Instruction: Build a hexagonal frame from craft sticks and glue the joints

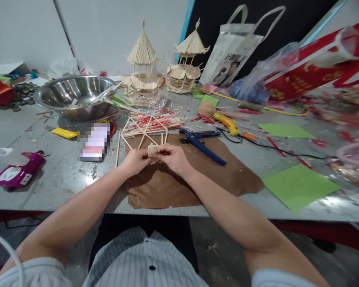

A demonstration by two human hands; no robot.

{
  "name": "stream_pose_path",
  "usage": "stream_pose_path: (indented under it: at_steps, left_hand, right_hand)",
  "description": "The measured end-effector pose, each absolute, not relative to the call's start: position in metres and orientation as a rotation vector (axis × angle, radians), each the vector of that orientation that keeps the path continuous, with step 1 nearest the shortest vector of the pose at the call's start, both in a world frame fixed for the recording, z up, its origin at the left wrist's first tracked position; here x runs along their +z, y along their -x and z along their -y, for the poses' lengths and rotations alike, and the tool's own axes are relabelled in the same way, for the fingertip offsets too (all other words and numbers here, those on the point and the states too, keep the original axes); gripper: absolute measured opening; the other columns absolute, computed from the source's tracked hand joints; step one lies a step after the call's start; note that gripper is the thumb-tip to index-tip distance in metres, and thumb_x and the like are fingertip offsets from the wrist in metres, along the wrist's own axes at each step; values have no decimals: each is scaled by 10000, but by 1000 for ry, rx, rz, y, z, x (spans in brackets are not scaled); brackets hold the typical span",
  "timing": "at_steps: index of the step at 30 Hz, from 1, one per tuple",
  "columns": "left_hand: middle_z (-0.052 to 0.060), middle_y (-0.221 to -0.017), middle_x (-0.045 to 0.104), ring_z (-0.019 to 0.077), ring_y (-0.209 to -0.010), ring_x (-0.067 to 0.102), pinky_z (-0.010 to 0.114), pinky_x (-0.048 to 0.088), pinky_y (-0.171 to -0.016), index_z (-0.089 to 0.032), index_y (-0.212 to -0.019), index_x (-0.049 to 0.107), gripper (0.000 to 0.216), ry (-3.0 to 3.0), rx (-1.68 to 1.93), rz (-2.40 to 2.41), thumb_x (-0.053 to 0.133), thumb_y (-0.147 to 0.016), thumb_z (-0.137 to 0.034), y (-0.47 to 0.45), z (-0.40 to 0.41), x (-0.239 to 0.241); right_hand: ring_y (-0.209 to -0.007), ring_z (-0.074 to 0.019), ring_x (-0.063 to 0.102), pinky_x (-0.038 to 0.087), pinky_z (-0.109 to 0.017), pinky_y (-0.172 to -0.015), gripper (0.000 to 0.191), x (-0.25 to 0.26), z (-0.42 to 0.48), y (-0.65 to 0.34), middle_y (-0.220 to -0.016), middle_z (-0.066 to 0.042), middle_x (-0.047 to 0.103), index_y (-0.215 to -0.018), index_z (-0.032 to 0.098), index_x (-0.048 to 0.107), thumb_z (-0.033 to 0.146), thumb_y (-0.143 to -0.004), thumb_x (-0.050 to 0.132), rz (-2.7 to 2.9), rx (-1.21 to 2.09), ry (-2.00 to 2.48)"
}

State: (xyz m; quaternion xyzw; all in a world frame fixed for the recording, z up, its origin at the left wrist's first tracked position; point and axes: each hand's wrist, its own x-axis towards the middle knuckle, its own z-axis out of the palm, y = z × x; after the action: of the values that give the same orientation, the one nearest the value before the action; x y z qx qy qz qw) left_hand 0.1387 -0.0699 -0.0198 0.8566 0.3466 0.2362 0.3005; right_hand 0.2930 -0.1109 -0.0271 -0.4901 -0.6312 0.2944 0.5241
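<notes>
While both hands meet over the brown sheet (179,187), they share 1 small stick bundle (152,150): the left hand (136,160) clasps its left end with fingers curled in, and the right hand (174,158) pinches its right end. The bundle is held just above the sheet's far edge, right in front of a flat hexagon frame (143,133) of sticks. A blue tool (202,144) lies on the sheet just right of the right hand. A phone (95,141) rests left of the frame, with a steel bowl (74,95) behind it. 2 stick pavilions (142,59) stand at the far edge of the table (62,179). A green paper (299,185) lies well to the right.
</notes>
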Motion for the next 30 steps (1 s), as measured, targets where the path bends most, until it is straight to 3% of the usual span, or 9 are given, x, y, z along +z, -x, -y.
stream_pose_path:
  at_steps: [12, 23, 30]
  left_hand:
    - [11, -700, 665, 130, -650, 582, 194, 398, -565, -145, -772, 673, 274, -2228, 628, -917, 493, -722, -345, -140, 73, -18]
    - [-26, -584, 554, 85, -546, 477, 181, 353, -529, -128, -699, 625, 237, -2236, 578, -943, 481, -719, -315, -141, 75, -13]
    - [-23, -557, 479, 94, -538, 424, 196, 304, -493, -125, -682, 556, 247, -2224, 636, -1101, 433, -730, -333, -130, 63, -2]
  right_hand:
    - [-613, -103, 534, 432, -230, -568, 208, -34, 113, -291, -675, -15, 572, -648, 200, 679, 405, -626, 644, 1527, 666, 1097]
    - [-792, -128, 557, 437, -264, -746, 285, -29, 113, -291, -801, -50, 600, -686, 170, 661, 374, -782, 486, 1728, 398, 1141]
    - [-921, -159, 521, 423, -291, -799, 288, -30, 111, -303, -993, -60, 594, -998, 195, 620, 328, -805, 453, 1984, 149, 1402]
